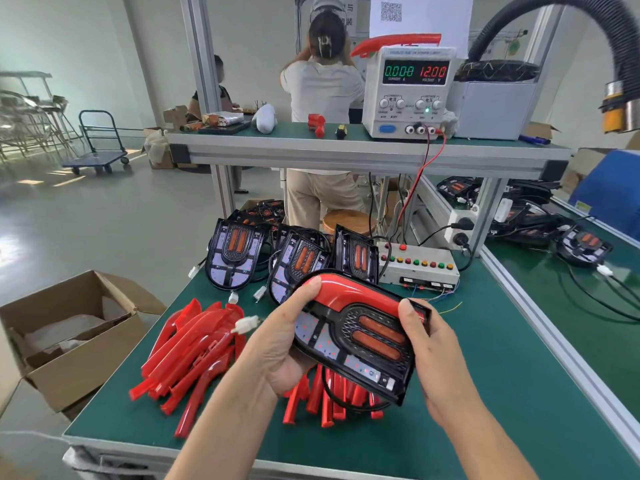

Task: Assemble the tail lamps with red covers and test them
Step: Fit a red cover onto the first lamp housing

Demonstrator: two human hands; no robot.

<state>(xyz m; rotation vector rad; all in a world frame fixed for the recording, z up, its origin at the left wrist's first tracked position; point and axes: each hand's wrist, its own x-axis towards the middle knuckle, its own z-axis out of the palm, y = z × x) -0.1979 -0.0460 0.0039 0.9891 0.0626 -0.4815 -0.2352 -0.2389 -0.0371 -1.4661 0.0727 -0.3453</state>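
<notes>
Over the green bench I hold one black tail lamp (360, 337) with two orange lenses. A glossy red cover (349, 289) sits along its upper edge. My left hand (277, 344) grips the lamp's left end, thumb on the cover. My right hand (429, 344) grips the right end, thumb pressing the cover's tip. The lamp's white connector (245, 324) hangs left of my left hand. A pile of loose red covers (194, 355) lies beneath and to the left. Several uncovered lamps (235, 254) lean at the back of the bench.
A grey test box with coloured buttons (415, 266) stands behind the lamp. A power supply (408, 95) on the upper shelf reads 12.00 V, with red and black leads hanging down. An open cardboard box (72, 337) sits left of the bench. More lamps (585, 242) lie on the right bench. A person stands behind the shelf.
</notes>
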